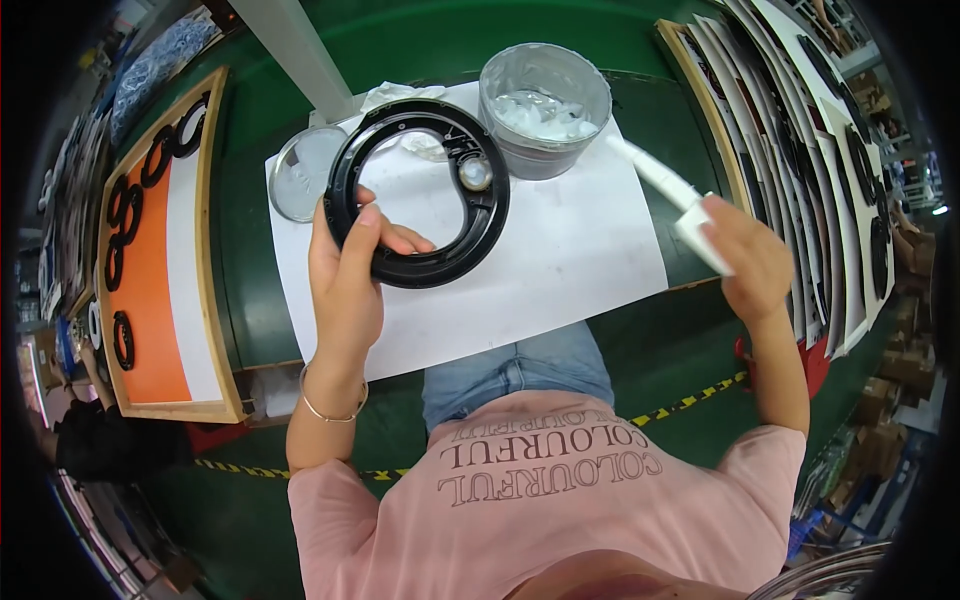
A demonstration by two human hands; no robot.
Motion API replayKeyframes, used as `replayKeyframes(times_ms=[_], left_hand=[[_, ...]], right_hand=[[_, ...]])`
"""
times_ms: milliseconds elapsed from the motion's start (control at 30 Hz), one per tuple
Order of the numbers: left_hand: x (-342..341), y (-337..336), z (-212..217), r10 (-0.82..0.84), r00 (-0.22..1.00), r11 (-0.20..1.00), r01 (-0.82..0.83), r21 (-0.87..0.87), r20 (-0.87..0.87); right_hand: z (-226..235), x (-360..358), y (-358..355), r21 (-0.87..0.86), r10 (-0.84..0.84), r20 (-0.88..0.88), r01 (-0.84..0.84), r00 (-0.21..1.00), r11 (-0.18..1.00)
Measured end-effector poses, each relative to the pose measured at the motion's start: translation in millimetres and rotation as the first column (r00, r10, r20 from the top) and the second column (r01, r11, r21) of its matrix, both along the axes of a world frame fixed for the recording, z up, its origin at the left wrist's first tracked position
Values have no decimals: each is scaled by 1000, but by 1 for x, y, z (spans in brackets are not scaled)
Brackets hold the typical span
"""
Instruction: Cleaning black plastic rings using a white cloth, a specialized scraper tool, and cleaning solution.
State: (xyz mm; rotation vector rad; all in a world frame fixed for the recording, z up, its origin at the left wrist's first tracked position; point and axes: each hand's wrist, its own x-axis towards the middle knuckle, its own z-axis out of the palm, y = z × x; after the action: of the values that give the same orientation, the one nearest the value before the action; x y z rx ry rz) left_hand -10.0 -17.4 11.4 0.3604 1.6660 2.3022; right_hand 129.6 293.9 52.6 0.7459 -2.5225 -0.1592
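My left hand (350,265) is closed on the lower left of a black ring-shaped plastic part (490,225), holding it tilted above a white sheet (560,250). The part's wide opening has a curved inner edge, and small fittings and a round silvery piece sit at its upper right. To the right, my right hand (750,255) is closed around a long white tool (660,178) with a wider block near the fingers. Its thin end points toward a clear tub (545,160) of whitish, translucent gel-like material, apart from the tub's wall. Motion blur hides the tool's exact kind.
A round clear lid (300,180) lies left of the ring, with crumpled white tissue (400,95) behind. A wood-framed tray (150,330) with several black rings stands left. Stacked boards (790,150) stand right, and a pale post (300,60) rises behind the sheet.
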Motion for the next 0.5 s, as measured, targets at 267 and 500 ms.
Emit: replayKeyframes(times_ms=[267,500], left_hand=[[18,19,3,-38,962,988,-4,-153,-270],[24,19,4,-33,937,982,-34,-186,-348]], right_hand=[[9,-5,-48,-915,-67,380,386,923,122],[4,-13,-51,-914,4,400,398,917,80]])
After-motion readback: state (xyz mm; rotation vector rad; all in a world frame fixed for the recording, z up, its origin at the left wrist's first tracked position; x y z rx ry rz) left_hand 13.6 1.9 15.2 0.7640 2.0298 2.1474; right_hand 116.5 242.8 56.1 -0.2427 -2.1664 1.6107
